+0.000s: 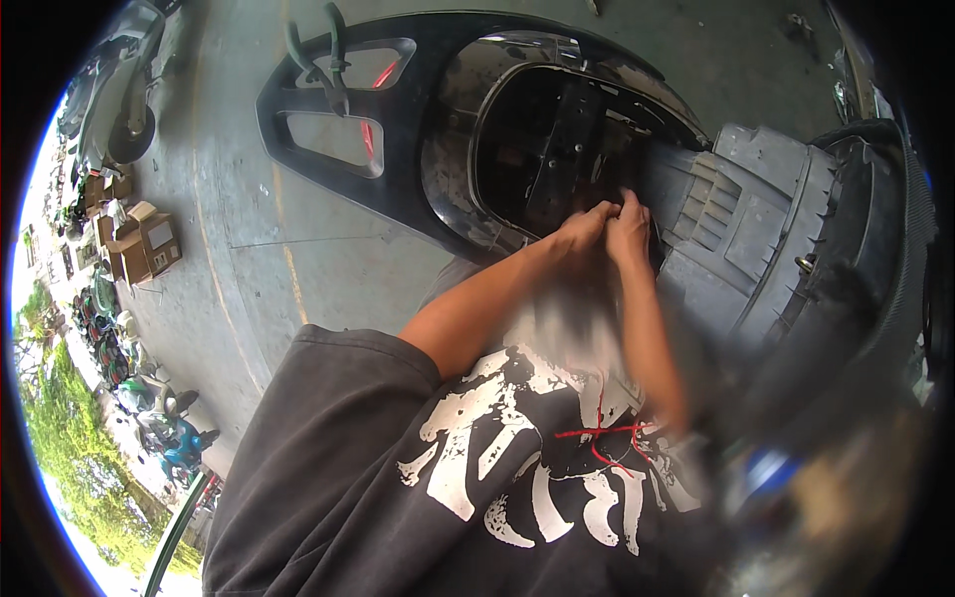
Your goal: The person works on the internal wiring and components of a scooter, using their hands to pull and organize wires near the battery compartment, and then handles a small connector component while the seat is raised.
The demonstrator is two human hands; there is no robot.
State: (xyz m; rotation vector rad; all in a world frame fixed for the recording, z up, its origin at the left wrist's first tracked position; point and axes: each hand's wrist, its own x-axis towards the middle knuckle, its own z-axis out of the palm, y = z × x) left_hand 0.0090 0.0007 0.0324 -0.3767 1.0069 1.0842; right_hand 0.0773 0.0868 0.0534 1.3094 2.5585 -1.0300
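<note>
My left hand (587,227) and my right hand (629,227) are side by side at the lower right edge of the dark open compartment (542,149) of a scooter body, both with curled fingers. What they grip is hidden or too small to name. Just right of them lies a ribbed grey plastic panel (741,199). The black rear frame (398,189) with two cut-outs extends to the left. Green-handled pliers (336,70) rest on it at the top.
A parked scooter (134,109) stands at the upper left. Open cardboard boxes (149,254) and several scooters (169,428) line the left side. The grey floor (239,279) has faded yellow lines. A black ribbed part (905,259) curves along the right.
</note>
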